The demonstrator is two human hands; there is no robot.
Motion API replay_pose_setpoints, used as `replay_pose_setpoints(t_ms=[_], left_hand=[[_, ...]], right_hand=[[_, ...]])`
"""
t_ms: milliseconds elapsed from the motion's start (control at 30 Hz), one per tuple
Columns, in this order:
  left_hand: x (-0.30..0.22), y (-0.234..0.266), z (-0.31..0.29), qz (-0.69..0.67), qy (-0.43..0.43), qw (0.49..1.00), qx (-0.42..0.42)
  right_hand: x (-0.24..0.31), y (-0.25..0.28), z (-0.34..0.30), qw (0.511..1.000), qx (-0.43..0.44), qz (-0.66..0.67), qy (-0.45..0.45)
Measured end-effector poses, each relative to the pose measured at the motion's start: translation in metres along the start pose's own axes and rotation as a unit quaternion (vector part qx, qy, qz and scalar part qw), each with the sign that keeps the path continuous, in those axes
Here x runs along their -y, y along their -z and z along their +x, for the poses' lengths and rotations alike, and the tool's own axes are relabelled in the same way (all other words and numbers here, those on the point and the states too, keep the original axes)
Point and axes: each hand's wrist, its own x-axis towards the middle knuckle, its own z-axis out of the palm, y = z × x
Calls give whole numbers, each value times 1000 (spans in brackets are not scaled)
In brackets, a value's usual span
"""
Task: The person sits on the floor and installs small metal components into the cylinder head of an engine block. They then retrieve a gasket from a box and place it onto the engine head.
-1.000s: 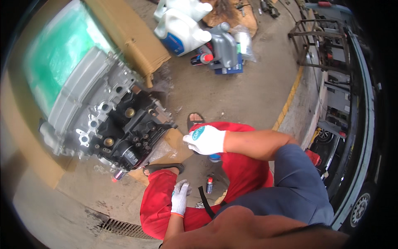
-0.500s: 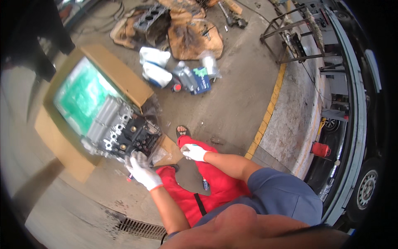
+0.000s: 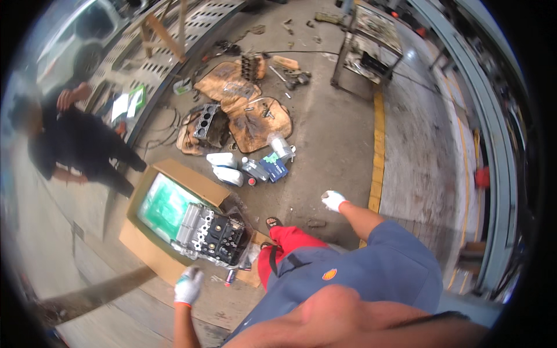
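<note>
Head view: engine (image 3: 210,235) in cardboard box (image 3: 152,253), oil containers (image 3: 250,167) beyond.

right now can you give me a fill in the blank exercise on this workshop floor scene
1. The engine block rests partly inside an open ____ box.
2. Both hands, the left hand and the right hand, wear ____ work gloves.
3. The line painted on the concrete floor to the person's right is ____.
4. Neither hand holds anything; the ____ hand is the one nearer the engine block.

Missing words: cardboard; white; yellow; left
</note>
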Motion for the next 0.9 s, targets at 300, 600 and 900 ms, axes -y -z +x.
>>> replay_pose_setpoints(t_ms=[300,600,900], left_hand=[[7,-280,141,-286,169,941,63],[-333,-258,326,-275,-55,945,169],[-517,-331,432,-208,-16,948,240]], right_hand=[[-65,32,-59,901,-80,411,-116],[-70,143,81,801,-15,599,-24],[-90,389,105,789,-159,593,-11]])
